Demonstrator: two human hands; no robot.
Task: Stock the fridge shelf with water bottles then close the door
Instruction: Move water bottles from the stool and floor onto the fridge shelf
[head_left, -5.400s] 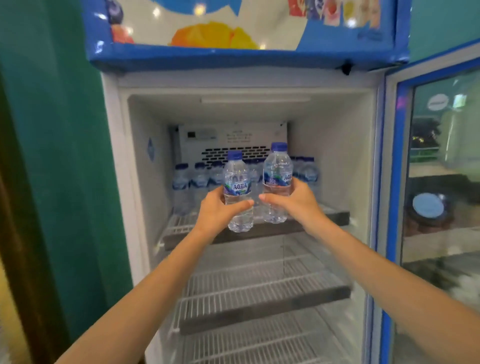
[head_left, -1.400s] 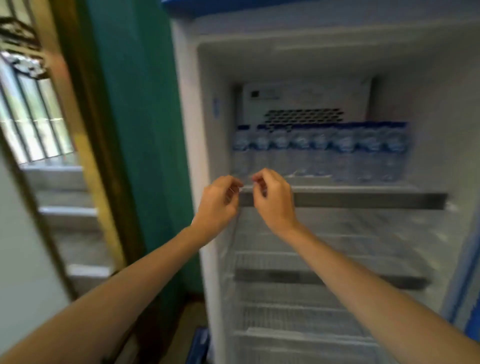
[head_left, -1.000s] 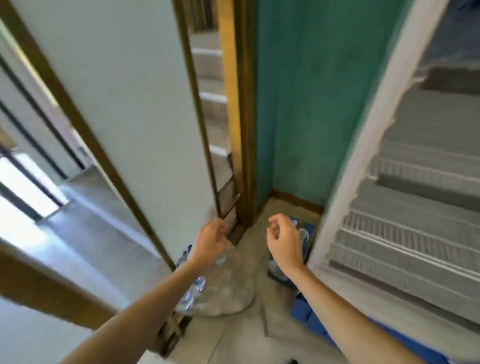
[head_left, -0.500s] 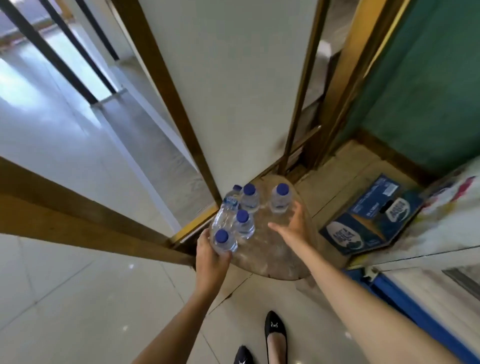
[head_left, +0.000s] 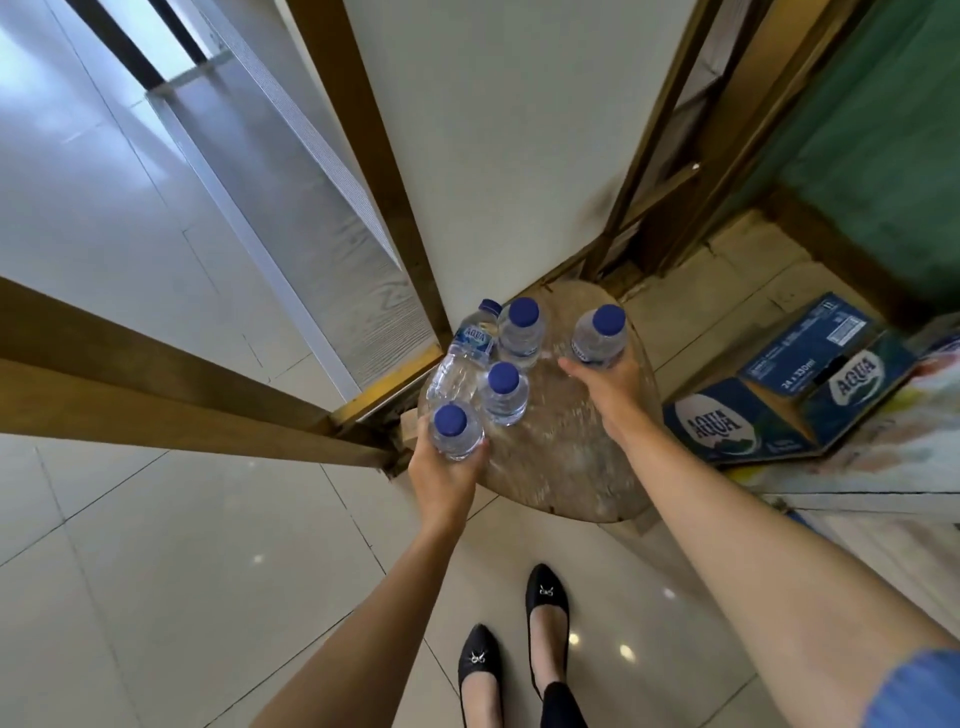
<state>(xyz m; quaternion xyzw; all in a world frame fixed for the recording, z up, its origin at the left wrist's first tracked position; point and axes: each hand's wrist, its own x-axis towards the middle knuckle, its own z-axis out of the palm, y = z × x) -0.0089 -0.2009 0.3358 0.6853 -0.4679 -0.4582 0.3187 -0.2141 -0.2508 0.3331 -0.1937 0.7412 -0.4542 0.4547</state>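
Round wooden surface sits low on the tiled floor, seen from straight above. Left hand grips the near-left bottle at the surface's left edge, fingers curled round the body below the blue cap. Right hand wraps the far-right bottle from the near side, thumb on its left. Can't tell if either bottle is off the surface. Three more between the hands, none touched: back bottle upright, middle bottle upright just beside the near-left one, tilted bottle leaning with its cap toward the wooden frame, label up. Whether it is lying flat or propped on its neighbours is unclear. Open blue cardboard box is on the floor to the right of the surface, near the right forearm. Black shoes are below, between the two forearms.
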